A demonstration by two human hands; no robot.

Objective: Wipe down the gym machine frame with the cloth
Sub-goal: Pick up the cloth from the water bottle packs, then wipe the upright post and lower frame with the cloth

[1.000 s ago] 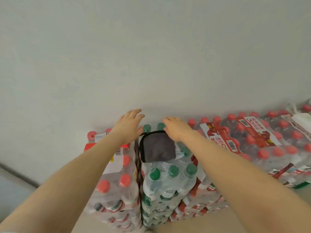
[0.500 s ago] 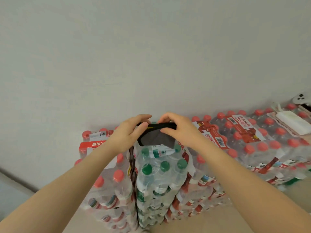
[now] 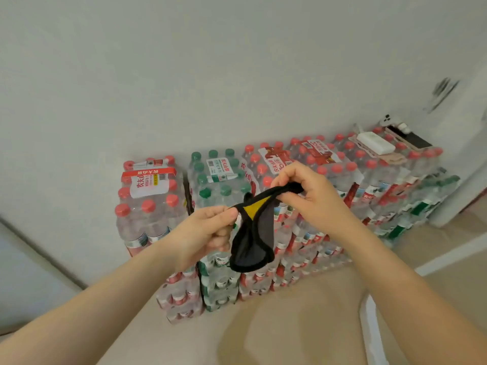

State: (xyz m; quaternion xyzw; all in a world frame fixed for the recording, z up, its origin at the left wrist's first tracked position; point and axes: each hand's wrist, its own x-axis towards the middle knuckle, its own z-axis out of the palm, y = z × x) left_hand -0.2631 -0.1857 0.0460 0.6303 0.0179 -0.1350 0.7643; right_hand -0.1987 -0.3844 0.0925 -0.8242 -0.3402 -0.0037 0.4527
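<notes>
A dark grey cloth (image 3: 251,241) with a black hem and a yellow patch hangs in the air between my hands, in front of the stacked bottle packs. My left hand (image 3: 208,233) pinches its left top corner. Fingers and thumb of my right hand (image 3: 307,192) pinch the right top corner, a little higher and farther back. The cloth sags below them, loosely folded. No gym machine frame is in view.
Shrink-wrapped packs of water bottles (image 3: 329,180) with red and green caps are stacked in a row against the white wall (image 3: 210,75). A white box (image 3: 375,143) and small devices lie on the far right packs. Beige floor (image 3: 290,325) lies below.
Both hands took the cloth from the top of the green-capped pack, lifted it and drew it back toward me. It now hangs spread between them. The view has pulled back.
</notes>
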